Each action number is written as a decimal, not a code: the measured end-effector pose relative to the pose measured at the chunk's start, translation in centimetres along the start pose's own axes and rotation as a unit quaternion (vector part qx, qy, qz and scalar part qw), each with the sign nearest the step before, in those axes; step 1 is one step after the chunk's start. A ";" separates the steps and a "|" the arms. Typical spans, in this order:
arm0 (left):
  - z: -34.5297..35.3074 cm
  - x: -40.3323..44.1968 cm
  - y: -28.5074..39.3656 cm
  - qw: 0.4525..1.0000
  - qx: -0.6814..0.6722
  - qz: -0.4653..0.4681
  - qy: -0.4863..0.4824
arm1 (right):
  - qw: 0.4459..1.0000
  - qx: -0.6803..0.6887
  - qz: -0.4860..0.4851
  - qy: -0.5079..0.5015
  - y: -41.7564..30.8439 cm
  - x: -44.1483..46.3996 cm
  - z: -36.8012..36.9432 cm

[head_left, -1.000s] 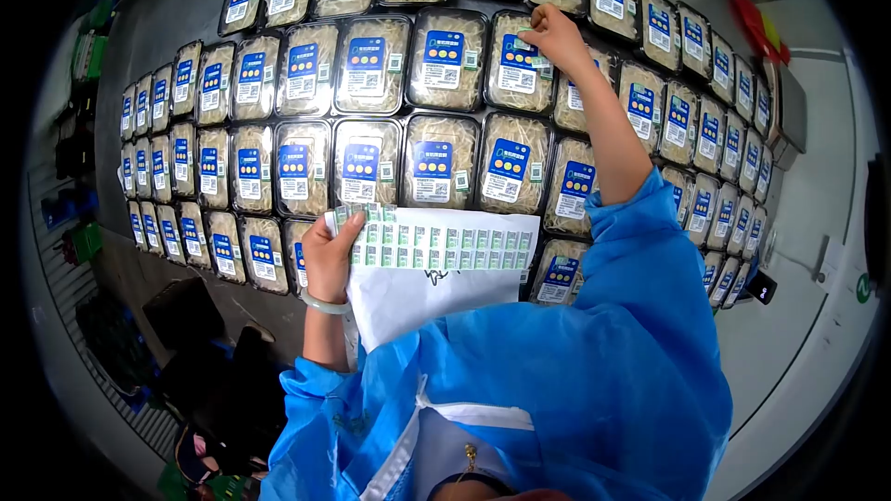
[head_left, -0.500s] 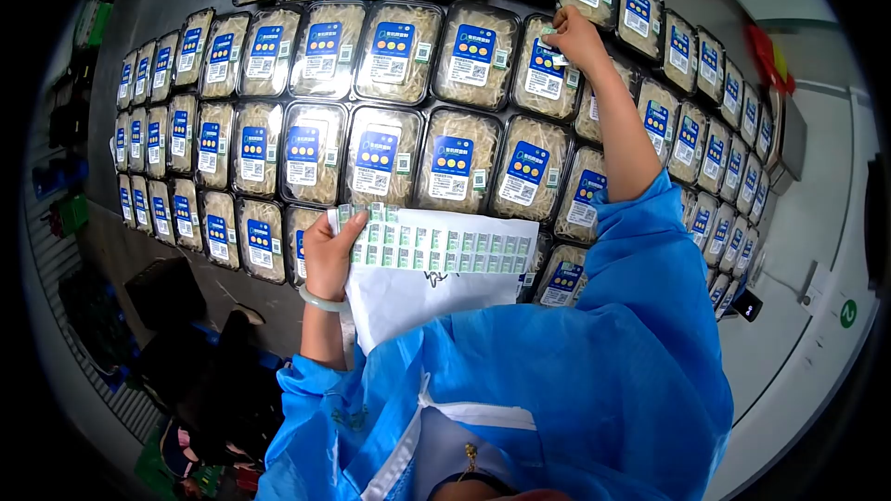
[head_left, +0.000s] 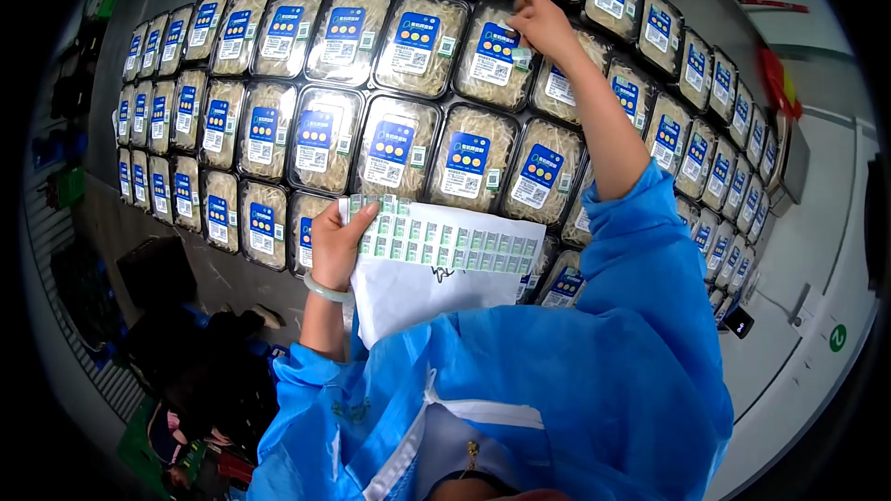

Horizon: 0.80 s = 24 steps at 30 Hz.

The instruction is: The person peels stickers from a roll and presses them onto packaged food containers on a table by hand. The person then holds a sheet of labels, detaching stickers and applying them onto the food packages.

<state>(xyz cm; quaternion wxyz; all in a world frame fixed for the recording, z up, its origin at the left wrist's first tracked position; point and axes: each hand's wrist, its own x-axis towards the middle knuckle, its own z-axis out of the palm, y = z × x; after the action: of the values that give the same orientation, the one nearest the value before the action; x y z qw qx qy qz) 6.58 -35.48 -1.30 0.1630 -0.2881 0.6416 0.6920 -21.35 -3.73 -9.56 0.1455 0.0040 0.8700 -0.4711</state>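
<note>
My left hand (head_left: 339,239) pinches the left edge of a sheet of small green-and-white QR stickers (head_left: 455,246), thumb on top. White paper (head_left: 413,301) with dark handwriting lies beneath the sheet. Farther forward, my right hand (head_left: 546,23) is bent over a clear-lidded tray of pale sprouts (head_left: 483,83) with a blue-and-white label. Its fingertips are drawn together near the tray's upper right. Just below them shows a small pale green sticker (head_left: 522,55); whether the fingers touch it I cannot tell.
Rows of similar sprout trays (head_left: 396,153) cover the metal table (head_left: 200,274). A dark box (head_left: 156,274) stands at the left, below the table. Another person (head_left: 176,436) is partly visible at lower left. Something red and yellow (head_left: 778,83) is at the right.
My right hand has moved left from one tray to the neighbouring one. The view has shifted slightly, so the trays appear farther right. My left hand keeps its grip on the sticker sheet.
</note>
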 end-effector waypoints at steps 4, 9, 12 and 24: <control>-0.3 0.0 0.3 1.000 -0.001 0.007 -0.001 | 0.965 -0.244 -0.079 0.051 1.4 2.7 3.0; -1.5 -0.4 0.4 1.000 -0.004 0.003 0.013 | 0.930 -0.360 -0.045 0.056 0.1 0.5 0.4; -2.2 -0.4 0.1 0.999 -0.016 0.016 0.029 | 0.998 -0.050 -0.002 -0.039 2.5 -3.1 -3.5; -1.4 -0.5 0.3 0.998 0.033 0.056 -0.006 | 0.990 0.075 0.118 -0.022 10.4 -25.8 -10.4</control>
<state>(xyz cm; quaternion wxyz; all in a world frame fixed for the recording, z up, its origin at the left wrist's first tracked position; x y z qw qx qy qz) 7.10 -36.82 -0.75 0.1373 -0.2421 0.6783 0.6800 2.30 13.91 -6.08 0.2182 0.1074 0.8223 -0.5145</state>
